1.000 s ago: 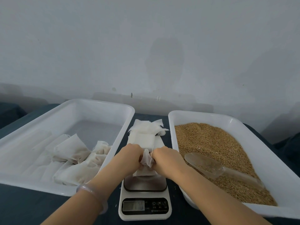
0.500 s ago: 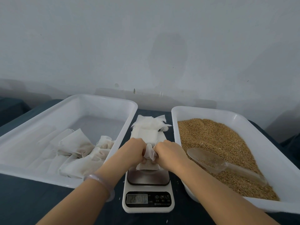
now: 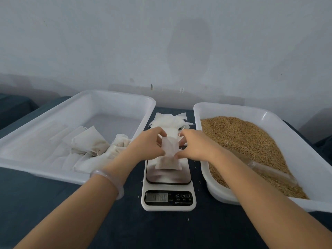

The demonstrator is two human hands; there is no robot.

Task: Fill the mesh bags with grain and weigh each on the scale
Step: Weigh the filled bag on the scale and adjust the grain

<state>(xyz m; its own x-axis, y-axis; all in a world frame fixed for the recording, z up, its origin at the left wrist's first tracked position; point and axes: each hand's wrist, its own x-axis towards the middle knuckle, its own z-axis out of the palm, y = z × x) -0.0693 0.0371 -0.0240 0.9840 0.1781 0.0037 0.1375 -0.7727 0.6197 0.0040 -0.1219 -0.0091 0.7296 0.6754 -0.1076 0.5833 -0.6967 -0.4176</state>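
Mesh bag (image 3: 168,155) now unfurled, rectangular

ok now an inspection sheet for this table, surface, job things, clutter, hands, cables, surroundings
surface: dark blue cloth-covered table, flat.
job's things: small white mesh bag part-filled with grain, base on the white digital scale, display digits unclear; right white plastic tray holds brown grain and a clear plastic scoop; left white plastic tray holds filled bags; stack of empty white bags behind the scale.
clutter: a few loose grains on the cloth by the scale.
hands: left hand and right hand both pinch the bag's top; pale bangle on left wrist.
cables: nothing seen.
surroundings: plain pale wall, stained.
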